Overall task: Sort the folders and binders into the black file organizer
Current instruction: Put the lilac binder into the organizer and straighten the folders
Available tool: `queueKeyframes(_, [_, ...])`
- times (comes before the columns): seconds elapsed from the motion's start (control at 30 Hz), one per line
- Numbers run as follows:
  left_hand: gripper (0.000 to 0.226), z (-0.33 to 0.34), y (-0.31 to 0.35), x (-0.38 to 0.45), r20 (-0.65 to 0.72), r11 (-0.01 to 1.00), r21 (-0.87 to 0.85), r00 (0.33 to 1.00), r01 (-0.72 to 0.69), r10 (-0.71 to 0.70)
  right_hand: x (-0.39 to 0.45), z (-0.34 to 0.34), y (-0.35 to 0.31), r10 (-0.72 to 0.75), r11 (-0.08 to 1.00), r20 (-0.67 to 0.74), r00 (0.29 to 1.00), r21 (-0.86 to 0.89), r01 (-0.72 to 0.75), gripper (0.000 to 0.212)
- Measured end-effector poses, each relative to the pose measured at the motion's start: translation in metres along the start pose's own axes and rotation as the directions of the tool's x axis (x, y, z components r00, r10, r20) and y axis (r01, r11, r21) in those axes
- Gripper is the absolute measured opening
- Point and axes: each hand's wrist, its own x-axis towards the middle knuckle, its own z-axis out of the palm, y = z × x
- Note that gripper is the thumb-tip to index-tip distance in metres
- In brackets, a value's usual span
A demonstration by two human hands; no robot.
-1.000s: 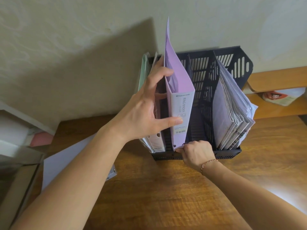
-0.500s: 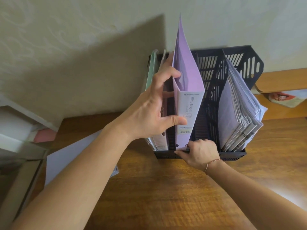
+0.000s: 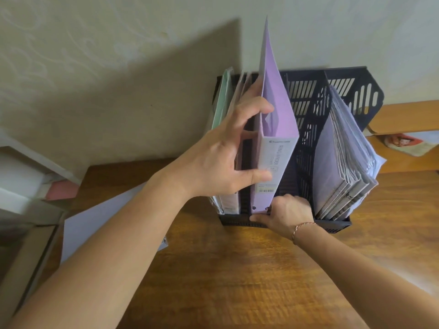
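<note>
Your left hand (image 3: 218, 162) grips the lilac ring binder (image 3: 276, 148), fingers (image 3: 259, 108) curled over its cover and thumb pressed on the spine. It stands upright in the black file organizer (image 3: 308, 119), beside the left-slot folders (image 3: 225, 110). Your right hand (image 3: 288, 213) pinches its lower corner at the organizer's front rim on the counter (image 3: 237, 269).

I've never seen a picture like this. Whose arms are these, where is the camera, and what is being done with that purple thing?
No machine here: a person wears a camera on the head, looking down at their own arms. The left hand grips a purple ring binder, standing it in a slot of the black file organizer on the wooden table. The right hand holds the organizer's front edge by the binder's bottom. Other folders fill the slots on either side; the stack of grey folders leans on the right. A flat lavender folder lies on the table.
</note>
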Motion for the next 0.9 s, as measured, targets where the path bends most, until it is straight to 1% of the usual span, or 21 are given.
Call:
queueKeyframes(0.07, [0.069, -0.001, 0.002, -0.002, -0.028, 0.999, 0.034, 1.0, 0.006, -0.005, -0.004, 0.004, -0.001, -0.074, 0.995, 0.009, 0.997, -0.062, 0.074, 0.057])
queueKeyframes(0.13, [0.066, -0.003, 0.004, -0.004, -0.031, 0.995, 0.103, 0.999, 0.017, -0.014, -0.016, 0.016, -0.005, -0.148, 0.98, 0.006, 0.989, -0.13, 0.148, 0.046])
queueKeyframes(0.2, [0.066, -0.002, 0.008, -0.005, -0.026, 0.98, 0.191, 0.998, 0.06, -0.056, -0.028, 0.022, -0.006, -0.135, 0.975, 0.06, 0.989, -0.167, 0.144, 0.03])
queueKeyframes(0.23, [0.068, 0.0, 0.011, -0.005, -0.056, 0.965, 0.237, 0.993, 0.115, -0.105, -0.032, 0.017, -0.008, -0.11, 0.974, 0.112, 0.988, -0.184, 0.13, 0.028])
queueKeyframes(0.33, [0.071, 0.015, 0.023, -0.005, -0.297, 0.879, 0.334, 0.923, 0.341, -0.246, -0.043, -0.02, -0.017, -0.049, 0.976, 0.295, 0.954, -0.187, 0.108, 0.058])
queueKeyframes(0.37, [0.07, 0.021, 0.026, -0.006, -0.367, 0.862, 0.334, 0.895, 0.382, -0.254, -0.049, -0.043, -0.021, -0.053, 0.985, 0.299, 0.953, -0.144, 0.1, 0.062])
queueKeyframes(0.4, [0.071, 0.027, 0.029, -0.008, -0.411, 0.858, 0.315, 0.873, 0.405, -0.261, -0.057, -0.074, -0.022, -0.086, 0.994, 0.227, 0.97, -0.051, 0.1, 0.059])
queueKeyframes(0.43, [0.075, 0.031, 0.031, -0.01, -0.441, 0.86, 0.278, 0.852, 0.429, -0.282, -0.066, -0.111, -0.02, -0.14, 0.988, 0.04, 0.989, 0.079, 0.136, 0.05])
queueKeyframes(0.47, [0.082, 0.036, 0.031, -0.012, -0.468, 0.856, 0.232, 0.825, 0.461, -0.317, -0.072, -0.154, -0.018, -0.161, 0.959, -0.199, 0.967, 0.202, 0.201, 0.04])
queueKeyframes(0.5, [0.09, 0.039, 0.03, -0.014, -0.493, 0.843, 0.184, 0.79, 0.505, -0.365, -0.075, -0.194, -0.013, -0.157, 0.921, -0.44, 0.884, 0.258, 0.292, 0.031])
queueKeyframes(0.53, [0.095, 0.043, 0.031, -0.017, -0.505, 0.821, 0.152, 0.757, 0.55, -0.414, -0.071, -0.231, -0.006, -0.147, 0.89, -0.616, 0.774, 0.259, 0.375, 0.024])
queueKeyframes(0.57, [0.096, 0.044, 0.032, -0.018, -0.512, 0.807, 0.149, 0.742, 0.572, -0.432, -0.058, -0.264, 0.001, -0.154, 0.878, -0.686, 0.711, 0.235, 0.417, 0.021])
queueKeyframes(0.6, [0.094, 0.046, 0.034, -0.019, -0.509, 0.804, 0.174, 0.751, 0.568, -0.42, -0.038, -0.289, 0.006, -0.187, 0.891, -0.665, 0.723, 0.194, 0.409, 0.024])
queueKeyframes(0.63, [0.092, 0.047, 0.035, -0.02, -0.495, 0.803, 0.203, 0.766, 0.56, -0.409, -0.013, -0.306, 0.008, -0.25, 0.928, -0.562, 0.789, 0.093, 0.36, 0.033])
queueKeyframes(0.67, [0.09, 0.048, 0.037, -0.02, -0.484, 0.801, 0.217, 0.774, 0.558, -0.408, 0.016, -0.318, 0.01, -0.324, 0.943, -0.433, 0.841, -0.08, 0.322, 0.046])
queueKeyframes(0.7, [0.089, 0.048, 0.039, -0.019, -0.473, 0.797, 0.209, 0.772, 0.566, -0.424, 0.045, -0.324, 0.01, -0.401, 0.91, -0.288, 0.87, -0.234, 0.342, 0.059])
queueKeyframes(0.73, [0.088, 0.048, 0.04, -0.019, -0.463, 0.792, 0.204, 0.77, 0.575, -0.439, 0.07, -0.327, 0.006, -0.472, 0.849, -0.151, 0.868, -0.344, 0.402, 0.07])
queueKeyframes(0.77, [0.087, 0.048, 0.041, -0.018, -0.459, 0.787, 0.212, 0.77, 0.58, -0.443, 0.094, -0.325, 0.003, -0.536, 0.776, -0.04, 0.843, -0.417, 0.473, 0.077])
queueKeyframes(0.8, [0.086, 0.047, 0.041, -0.018, -0.458, 0.778, 0.225, 0.769, 0.586, -0.447, 0.114, -0.319, 0.0, -0.579, 0.716, 0.04, 0.814, -0.451, 0.532, 0.076])
queueKeyframes(0.83, [0.085, 0.046, 0.04, -0.018, -0.458, 0.771, 0.23, 0.765, 0.593, -0.452, 0.131, -0.312, -0.002, -0.608, 0.679, 0.091, 0.789, -0.457, 0.575, 0.069])
queueKeyframes(0.9, [0.087, 0.043, 0.04, -0.018, -0.457, 0.762, 0.237, 0.762, 0.602, -0.46, 0.154, -0.294, -0.003, -0.635, 0.668, 0.088, 0.767, -0.436, 0.603, 0.05])
